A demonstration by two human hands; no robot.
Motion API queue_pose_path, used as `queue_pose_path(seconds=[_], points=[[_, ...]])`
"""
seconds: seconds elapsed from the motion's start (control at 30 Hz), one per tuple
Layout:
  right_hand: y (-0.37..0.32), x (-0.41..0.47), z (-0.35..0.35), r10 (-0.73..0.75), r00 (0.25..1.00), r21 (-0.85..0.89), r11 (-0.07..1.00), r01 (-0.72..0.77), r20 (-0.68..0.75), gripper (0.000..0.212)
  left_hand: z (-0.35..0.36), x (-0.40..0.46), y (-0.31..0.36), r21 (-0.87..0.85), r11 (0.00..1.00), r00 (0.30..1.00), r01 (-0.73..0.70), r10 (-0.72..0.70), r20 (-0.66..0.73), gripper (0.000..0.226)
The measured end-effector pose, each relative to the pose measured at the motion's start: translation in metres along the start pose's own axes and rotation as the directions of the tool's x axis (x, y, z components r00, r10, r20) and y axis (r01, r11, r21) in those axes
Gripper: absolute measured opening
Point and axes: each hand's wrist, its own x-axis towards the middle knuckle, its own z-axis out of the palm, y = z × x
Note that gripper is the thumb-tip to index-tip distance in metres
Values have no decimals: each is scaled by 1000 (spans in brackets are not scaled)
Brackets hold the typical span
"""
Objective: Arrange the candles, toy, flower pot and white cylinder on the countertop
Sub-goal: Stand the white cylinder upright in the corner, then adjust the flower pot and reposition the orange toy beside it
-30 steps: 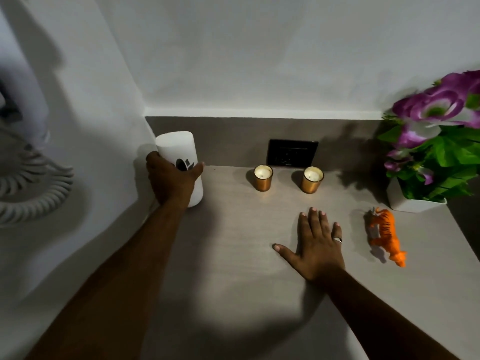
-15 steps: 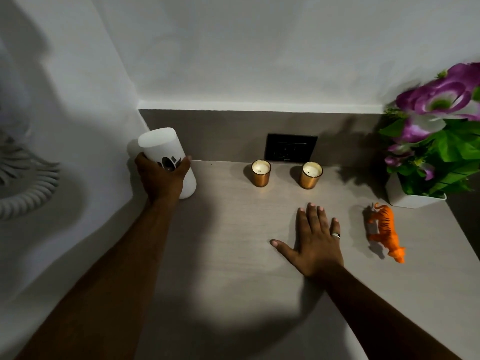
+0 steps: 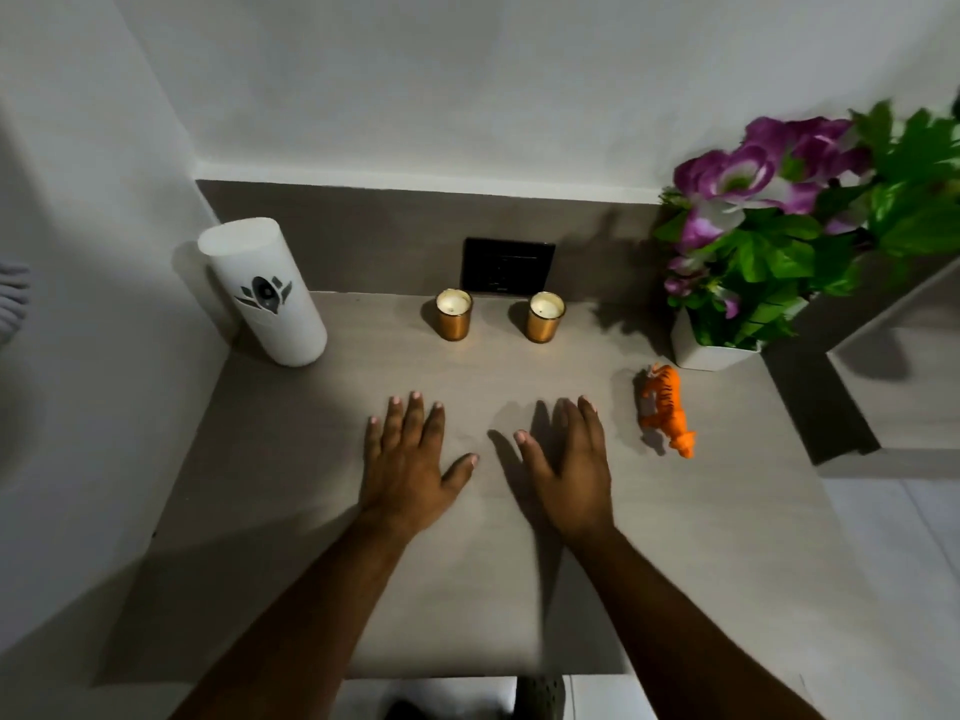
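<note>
Grey wood-grain countertop (image 3: 467,589) held both hands flat at its centre, the left hand (image 3: 408,459) and right hand (image 3: 569,470) side by side, fingers spread, grasping nothing. At ten o'clock stood the white cylinder (image 3: 265,293); at twelve, two gold candles (image 3: 453,314) apart from each other. At two o'clock sat the flower pot (image 3: 711,350), the orange toy (image 3: 665,407) lying just in front of it.

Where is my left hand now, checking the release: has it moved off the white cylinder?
Yes. The left hand left the white cylinder, now flat nearer the copper candles.
</note>
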Motion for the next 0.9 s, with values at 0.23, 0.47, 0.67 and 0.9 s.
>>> queue_pose_path(seconds=[0.23, 0.47, 0.67, 0.9], points=[[0, 39, -86, 139, 792, 240, 971, 11, -595, 58, -6, 0, 0, 26, 999, 1000, -18, 18, 11, 89], [50, 114, -128, 400, 816, 256, 913, -317, -417, 102, -6, 0, 4, 47, 999, 1000, 13, -12, -13, 89], [78, 156, -116, 448, 790, 352, 882, -313, -420, 98, -2, 0, 3, 36, 999, 999, 11, -10, -41, 92], [97, 180, -116, 418, 751, 356, 898, -257, -512, 77, 0, 7, 4, 73, 997, 998, 30, -26, -58, 90]])
